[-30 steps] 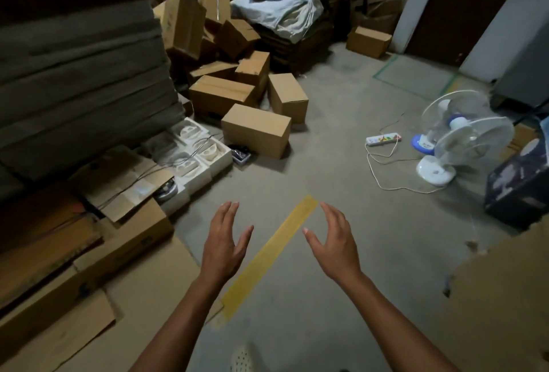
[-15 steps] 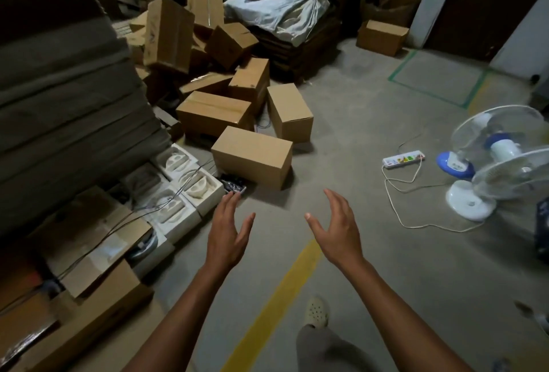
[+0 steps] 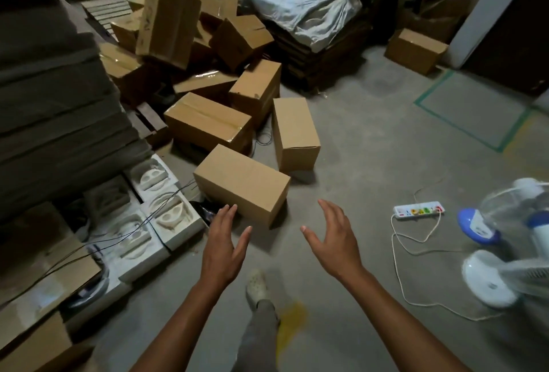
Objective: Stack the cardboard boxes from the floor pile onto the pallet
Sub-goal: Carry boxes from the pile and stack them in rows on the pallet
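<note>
A pile of brown cardboard boxes (image 3: 208, 54) lies tumbled on the concrete floor ahead. The nearest box (image 3: 242, 184) lies flat at the pile's front. Behind it stand a long taped box (image 3: 208, 123) and a box on its own (image 3: 295, 132). My left hand (image 3: 224, 245) is held out with straight fingers, its fingertips just short of the nearest box's front left corner. My right hand (image 3: 332, 238) is spread and empty, to the right of that box and apart from it. No pallet shows in this view.
White foam packing trays (image 3: 154, 220) with black wires lie at the left, under a tall dark stack of flat sheets (image 3: 56, 98). A power strip (image 3: 419, 210) with its cord and a white fan (image 3: 505, 250) stand on the right. My foot (image 3: 258, 285) is on the floor below my hands.
I have walked towards the pile, so the nearest box is much closer. Both hands stay spread and now reach almost to that box. The yellow floor stripe has slid behind my foot.
</note>
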`<state>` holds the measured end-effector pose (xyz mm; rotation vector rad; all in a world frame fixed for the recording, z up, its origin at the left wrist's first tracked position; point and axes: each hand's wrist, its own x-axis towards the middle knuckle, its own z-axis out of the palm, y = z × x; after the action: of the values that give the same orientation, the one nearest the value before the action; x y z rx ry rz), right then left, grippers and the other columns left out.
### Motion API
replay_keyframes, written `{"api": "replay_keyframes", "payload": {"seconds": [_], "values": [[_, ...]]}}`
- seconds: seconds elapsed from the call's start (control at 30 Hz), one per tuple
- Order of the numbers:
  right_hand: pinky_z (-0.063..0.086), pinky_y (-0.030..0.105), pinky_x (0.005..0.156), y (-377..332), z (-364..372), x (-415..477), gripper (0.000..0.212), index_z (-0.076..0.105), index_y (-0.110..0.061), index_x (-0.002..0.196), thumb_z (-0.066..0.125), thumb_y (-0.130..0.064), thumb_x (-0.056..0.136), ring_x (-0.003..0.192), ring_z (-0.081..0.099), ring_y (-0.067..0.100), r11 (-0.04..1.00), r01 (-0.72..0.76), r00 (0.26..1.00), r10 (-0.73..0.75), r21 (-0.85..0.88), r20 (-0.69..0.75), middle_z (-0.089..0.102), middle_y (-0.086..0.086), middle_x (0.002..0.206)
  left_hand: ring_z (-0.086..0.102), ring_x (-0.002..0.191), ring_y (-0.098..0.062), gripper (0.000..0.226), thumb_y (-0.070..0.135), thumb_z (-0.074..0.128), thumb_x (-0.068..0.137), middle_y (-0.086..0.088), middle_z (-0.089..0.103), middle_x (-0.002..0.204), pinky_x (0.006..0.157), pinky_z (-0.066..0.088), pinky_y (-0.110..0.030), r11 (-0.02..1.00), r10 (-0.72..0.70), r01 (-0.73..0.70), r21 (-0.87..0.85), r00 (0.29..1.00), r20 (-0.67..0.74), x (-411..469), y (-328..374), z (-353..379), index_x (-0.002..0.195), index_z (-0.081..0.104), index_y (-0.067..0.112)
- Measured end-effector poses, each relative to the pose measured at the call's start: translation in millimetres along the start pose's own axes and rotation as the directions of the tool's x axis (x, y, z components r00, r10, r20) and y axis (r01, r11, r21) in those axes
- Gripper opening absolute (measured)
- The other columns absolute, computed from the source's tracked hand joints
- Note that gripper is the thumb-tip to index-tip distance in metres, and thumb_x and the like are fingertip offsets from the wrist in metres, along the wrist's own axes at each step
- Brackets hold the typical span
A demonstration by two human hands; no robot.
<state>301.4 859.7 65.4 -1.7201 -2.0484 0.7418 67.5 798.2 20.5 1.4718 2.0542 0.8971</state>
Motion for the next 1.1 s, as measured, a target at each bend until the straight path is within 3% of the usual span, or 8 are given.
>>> {"api": "replay_keyframes", "payload": {"seconds": [0.3,0.5,0.57,0.63,0.73,0.87,1.0,1.1], "values": [[0.041,0.04,0.112,41,72,258,0.071,0.033,-0.021,0.155,0.062,-0.048,0.095,0.14,0.042,0.023,0.995,-0.097,0.97,0.102,-0.035,0.223,0.037,0.004,0.156,0.004,0.155,-0.027,0.073,0.05,0.049,0.1,-0.009,0.009,0.168,0.124,0.016,-0.051,0.97,-0.243,0.236,0.063,0.958,0.152,232,-85,91,0.16,0.019,0.021],[0.04,0.04,0.11,67,128,397,0.067,0.036,-0.021,0.154,0.062,-0.044,0.096,0.138,0.044,0.026,0.984,-0.144,0.92,0.171,-0.101,0.353,0.04,0.007,0.154,0.015,0.153,-0.029,0.072,0.051,0.049,0.101,-0.011,0.017,0.166,0.122,0.02,-0.051,0.862,-0.49,0.505,-0.046,0.853,0.18,327,-125,153,0.159,0.023,0.018],[0.04,0.04,0.11,84,151,430,0.066,0.038,-0.018,0.152,0.063,-0.042,0.096,0.136,0.046,0.028,0.98,-0.155,0.892,0.195,-0.128,0.408,0.043,0.01,0.152,0.023,0.151,-0.029,0.071,0.05,0.05,0.101,-0.011,0.021,0.165,0.121,0.025,-0.047,0.735,-0.619,0.65,-0.192,0.759,0.203,346,-138,178,0.158,0.026,0.017],[0.041,0.04,0.109,108,181,462,0.066,0.04,-0.016,0.151,0.065,-0.041,0.096,0.132,0.049,0.03,0.975,-0.159,0.864,0.212,-0.153,0.457,0.045,0.012,0.151,0.029,0.148,-0.028,0.069,0.048,0.05,0.102,-0.008,0.025,0.164,0.118,0.028,-0.043,0.521,-0.753,0.78,-0.346,0.611,0.242,366,-157,206,0.158,0.026,0.016],[0.042,0.039,0.105,153,232,506,0.066,0.044,-0.012,0.149,0.067,-0.041,0.094,0.127,0.053,0.034,0.966,-0.18,0.821,0.251,-0.184,0.513,0.049,0.017,0.146,0.03,0.147,-0.025,0.066,0.047,0.047,0.104,-0.005,0.028,0.163,0.116,0.028,-0.042,0.255,-0.854,0.844,-0.472,0.426,0.3,390,-192,251,0.157,0.028,0.014],[0.041,0.037,0.104,210,307,562,0.065,0.046,-0.011,0.147,0.067,-0.04,0.093,0.128,0.053,0.035,0.961,-0.189,0.768,0.273,-0.202,0.579,0.052,0.018,0.145,0.032,0.146,-0.025,0.064,0.048,0.046,0.104,-0.002,0.034,0.157,0.119,0.029,-0.046,0.102,-0.896,0.85,-0.516,0.305,0.325,408,-241,310,0.156,0.029,0.015],[0.039,0.037,0.107,265,374,604,0.064,0.047,-0.009,0.146,0.067,-0.038,0.093,0.132,0.05,0.035,0.953,-0.195,0.749,0.296,-0.231,0.592,0.052,0.018,0.146,0.049,0.12,-0.021,0.064,0.051,0.043,0.104,-0.005,0.048,0.141,0.099,0.042,-0.038,-0.03,-0.904,0.848,-0.53,0.203,0.376,419,-282,366,0.156,0.03,0.016],[0.036,0.037,0.11,301,409,623,0.068,0.039,-0.004,0.148,0.067,-0.033,0.094,0.139,0.042,0.036,0.937,-0.167,0.707,0.331,-0.307,0.625,0.043,0.019,0.152,0.026,0.15,-0.031,0.074,0.06,0.038,0.102,-0.009,0.023,0.165,0.118,0.029,-0.051,-0.138,-0.878,0.869,-0.476,0.115,0.465,420,-302,409,0.16,0.018,0.018]]}}
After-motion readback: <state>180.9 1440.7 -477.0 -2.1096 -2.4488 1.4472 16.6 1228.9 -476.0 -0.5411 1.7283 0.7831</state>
